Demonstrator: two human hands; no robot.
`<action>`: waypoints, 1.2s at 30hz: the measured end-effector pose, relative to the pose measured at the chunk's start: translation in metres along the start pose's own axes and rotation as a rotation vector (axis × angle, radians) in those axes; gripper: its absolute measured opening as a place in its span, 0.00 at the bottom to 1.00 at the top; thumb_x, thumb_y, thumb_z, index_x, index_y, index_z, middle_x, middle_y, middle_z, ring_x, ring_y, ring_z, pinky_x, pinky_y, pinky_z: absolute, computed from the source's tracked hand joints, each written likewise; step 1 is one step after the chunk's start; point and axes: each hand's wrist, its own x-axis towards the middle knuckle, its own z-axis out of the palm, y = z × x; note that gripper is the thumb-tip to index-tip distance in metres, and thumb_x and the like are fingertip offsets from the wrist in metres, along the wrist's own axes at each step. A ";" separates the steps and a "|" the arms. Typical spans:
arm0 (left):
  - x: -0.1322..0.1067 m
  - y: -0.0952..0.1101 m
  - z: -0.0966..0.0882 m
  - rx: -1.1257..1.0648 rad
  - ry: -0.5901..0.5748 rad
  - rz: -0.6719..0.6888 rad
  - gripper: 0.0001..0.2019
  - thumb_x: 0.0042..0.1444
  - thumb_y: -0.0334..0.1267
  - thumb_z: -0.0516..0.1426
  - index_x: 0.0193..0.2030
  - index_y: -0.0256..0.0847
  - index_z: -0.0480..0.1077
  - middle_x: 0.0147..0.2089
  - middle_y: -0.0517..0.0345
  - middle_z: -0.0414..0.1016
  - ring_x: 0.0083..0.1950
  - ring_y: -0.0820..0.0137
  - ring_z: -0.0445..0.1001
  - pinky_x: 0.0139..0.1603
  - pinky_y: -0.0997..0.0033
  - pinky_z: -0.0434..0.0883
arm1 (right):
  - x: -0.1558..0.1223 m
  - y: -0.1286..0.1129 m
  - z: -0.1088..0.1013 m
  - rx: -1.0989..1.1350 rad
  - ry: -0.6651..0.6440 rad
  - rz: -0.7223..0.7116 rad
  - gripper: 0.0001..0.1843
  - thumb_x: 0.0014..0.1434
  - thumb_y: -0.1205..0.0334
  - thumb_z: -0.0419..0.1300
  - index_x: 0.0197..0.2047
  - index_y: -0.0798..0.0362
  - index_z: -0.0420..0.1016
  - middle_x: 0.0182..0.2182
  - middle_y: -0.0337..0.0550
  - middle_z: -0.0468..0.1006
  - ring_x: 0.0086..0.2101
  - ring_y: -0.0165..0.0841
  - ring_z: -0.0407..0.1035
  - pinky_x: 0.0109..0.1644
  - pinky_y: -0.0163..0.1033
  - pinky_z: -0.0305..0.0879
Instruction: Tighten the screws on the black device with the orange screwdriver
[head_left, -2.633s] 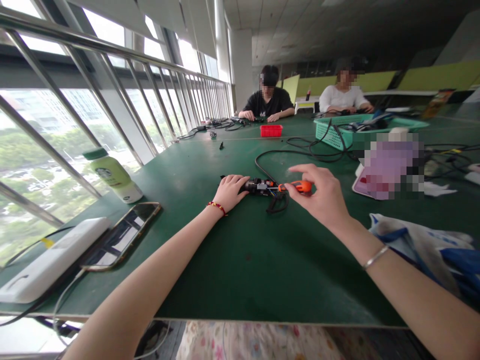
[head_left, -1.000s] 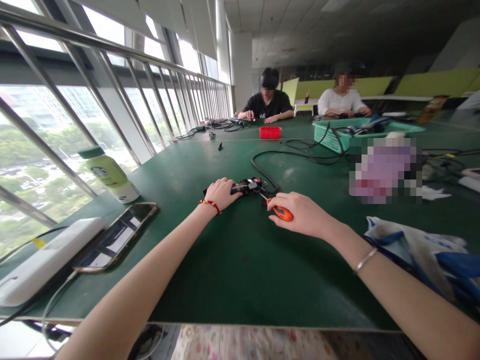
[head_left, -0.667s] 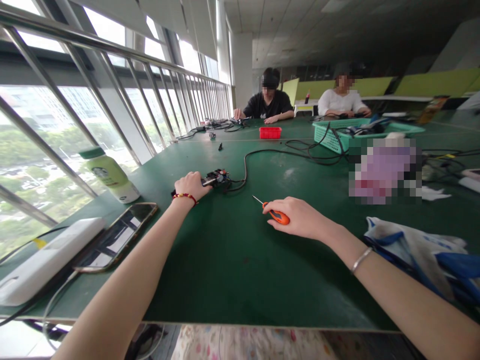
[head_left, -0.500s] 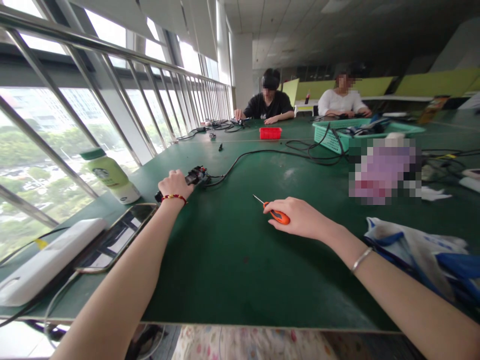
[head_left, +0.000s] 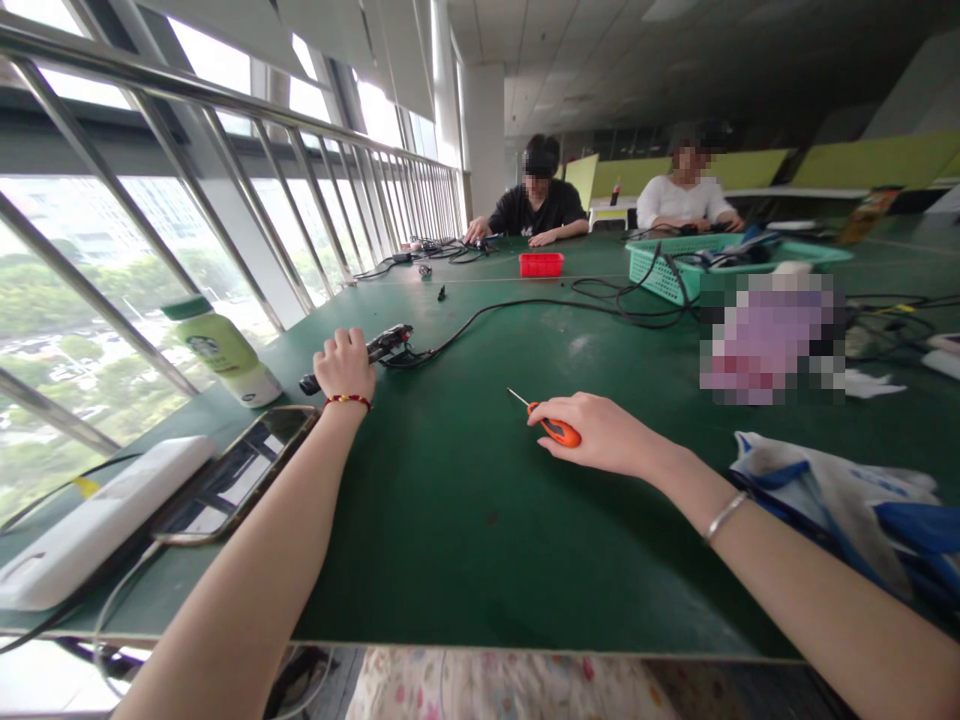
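My left hand (head_left: 345,366) is closed round a long black device (head_left: 387,343) over the left of the green table. Its dark end sticks out to the left of my hand. Its other end shows what look like exposed parts, with a black cable (head_left: 487,308) running off to the right. My palm and fingers hide its middle. Resting at the table's centre right, my right hand (head_left: 596,432) grips an orange-and-grey screwdriver (head_left: 559,430), its thin shaft pointing up and left, away from the device.
A phone (head_left: 244,475), a white power strip (head_left: 105,515) and a green bottle (head_left: 221,350) lie or stand at left. Beyond are a red tray (head_left: 541,264) and a teal basket (head_left: 660,275). A blue-and-white bag (head_left: 832,510) lies at right. Two people sit at the far end.
My left hand has risen slightly and turned, and the black device has shifted a little to the left with it. My right hand and the screwdriver have hardly moved.
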 end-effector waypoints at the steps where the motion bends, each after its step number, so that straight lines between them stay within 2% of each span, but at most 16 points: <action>1: 0.000 0.000 0.000 0.001 0.010 0.010 0.18 0.55 0.33 0.47 0.52 0.32 0.63 0.50 0.38 0.68 0.50 0.52 0.67 0.46 0.58 0.66 | 0.000 0.000 0.000 -0.001 0.002 -0.003 0.14 0.57 0.58 0.57 0.47 0.48 0.74 0.45 0.44 0.78 0.40 0.39 0.73 0.47 0.46 0.66; 9: -0.002 0.000 -0.010 -0.050 0.046 0.045 0.17 0.58 0.35 0.46 0.51 0.34 0.64 0.50 0.39 0.68 0.51 0.51 0.66 0.46 0.57 0.63 | 0.000 0.001 -0.001 0.000 -0.008 0.010 0.14 0.57 0.58 0.57 0.47 0.48 0.74 0.45 0.43 0.78 0.41 0.39 0.73 0.46 0.46 0.67; 13: -0.004 0.013 -0.021 -0.134 0.100 0.150 0.15 0.60 0.37 0.45 0.50 0.38 0.65 0.50 0.42 0.68 0.52 0.52 0.66 0.48 0.57 0.61 | 0.000 0.000 -0.002 -0.006 -0.017 0.018 0.15 0.58 0.55 0.56 0.48 0.48 0.74 0.46 0.43 0.78 0.41 0.39 0.72 0.47 0.47 0.67; 17: -0.012 0.048 -0.031 -0.230 0.070 0.369 0.14 0.59 0.39 0.48 0.48 0.40 0.67 0.48 0.46 0.70 0.51 0.55 0.68 0.49 0.59 0.61 | 0.000 -0.003 -0.003 -0.015 0.011 0.000 0.15 0.58 0.53 0.56 0.46 0.50 0.75 0.42 0.45 0.79 0.40 0.39 0.73 0.46 0.46 0.67; 21: -0.021 0.095 -0.039 -0.377 -0.031 0.717 0.15 0.59 0.46 0.52 0.49 0.42 0.69 0.47 0.51 0.73 0.48 0.60 0.71 0.50 0.62 0.61 | -0.001 -0.009 -0.005 -0.037 0.056 -0.041 0.14 0.57 0.53 0.58 0.43 0.50 0.76 0.38 0.45 0.80 0.37 0.38 0.73 0.44 0.43 0.66; 26: -0.016 0.145 -0.040 -0.468 -0.127 0.882 0.18 0.57 0.49 0.55 0.49 0.43 0.71 0.46 0.52 0.75 0.50 0.61 0.71 0.53 0.61 0.60 | -0.001 -0.013 -0.004 -0.030 0.054 -0.079 0.14 0.58 0.54 0.57 0.43 0.51 0.77 0.39 0.44 0.81 0.37 0.38 0.73 0.46 0.44 0.66; 29: -0.006 0.163 -0.032 -0.468 -0.202 0.881 0.20 0.58 0.50 0.54 0.53 0.44 0.70 0.49 0.52 0.75 0.52 0.61 0.70 0.54 0.63 0.62 | 0.001 -0.011 -0.002 -0.022 0.037 -0.087 0.14 0.58 0.55 0.57 0.45 0.51 0.76 0.41 0.45 0.80 0.39 0.38 0.73 0.46 0.44 0.66; 31: 0.002 0.167 -0.027 -0.467 -0.264 0.856 0.22 0.59 0.51 0.53 0.56 0.44 0.69 0.51 0.52 0.75 0.53 0.62 0.71 0.54 0.65 0.63 | 0.002 -0.009 0.000 -0.020 0.030 -0.086 0.14 0.58 0.56 0.57 0.46 0.50 0.75 0.43 0.45 0.80 0.40 0.38 0.74 0.46 0.44 0.67; 33: 0.009 0.162 -0.022 -0.503 -0.278 0.836 0.22 0.62 0.51 0.49 0.57 0.43 0.68 0.55 0.53 0.73 0.55 0.64 0.70 0.55 0.67 0.64 | 0.002 -0.007 0.002 -0.021 0.024 -0.076 0.14 0.58 0.57 0.58 0.47 0.50 0.74 0.43 0.44 0.79 0.40 0.38 0.74 0.46 0.43 0.67; 36: 0.017 0.133 -0.017 -0.557 -0.208 0.710 0.21 0.66 0.45 0.42 0.56 0.42 0.68 0.59 0.55 0.69 0.57 0.68 0.69 0.58 0.70 0.63 | 0.002 -0.006 0.004 -0.018 0.009 -0.059 0.15 0.57 0.57 0.58 0.47 0.50 0.74 0.44 0.44 0.79 0.40 0.38 0.74 0.46 0.43 0.67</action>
